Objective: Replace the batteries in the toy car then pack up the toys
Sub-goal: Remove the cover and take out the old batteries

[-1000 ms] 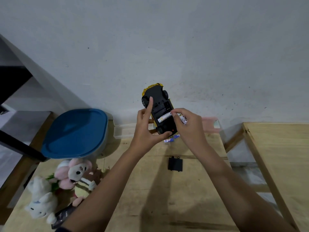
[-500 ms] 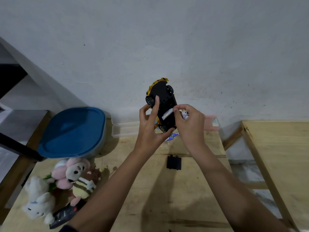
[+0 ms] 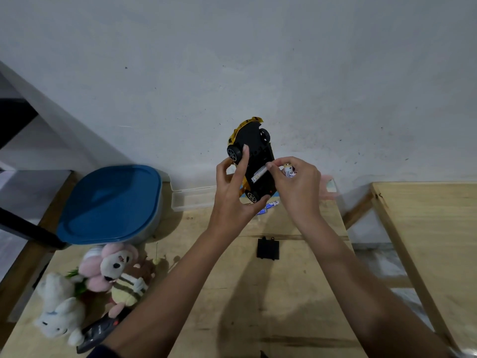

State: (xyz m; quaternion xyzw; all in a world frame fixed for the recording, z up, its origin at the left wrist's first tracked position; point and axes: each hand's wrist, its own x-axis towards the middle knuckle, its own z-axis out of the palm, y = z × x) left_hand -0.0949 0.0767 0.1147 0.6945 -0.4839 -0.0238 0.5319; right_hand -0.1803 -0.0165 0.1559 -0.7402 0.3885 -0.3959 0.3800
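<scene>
Head view: you're mid battery swap. Your left hand (image 3: pixel 232 200) grips the yellow plastic toy car (image 3: pixel 254 143), black underside up, above the wooden table (image 3: pixel 258 293). Your right hand (image 3: pixel 299 187) pinches a white cylindrical battery (image 3: pixel 259 174) half-seated in the bay, w/ a spare white battery (image 3: pixel 289 169) tucked in its fingers. Next, prob.: press it flat, check polarity, add spare, refit the black plastic cover (image 3: pixel 268 248) lying on the table. The blue-lidded tub (image 3: pixel 111 202) is closed, contents hidden; clear shallow tray (image 3: pixel 193 200): can't tell.

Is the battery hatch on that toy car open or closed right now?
Open. The black cover lies on the table, off the toy car, and a white battery shows in its upturned underside.
</scene>
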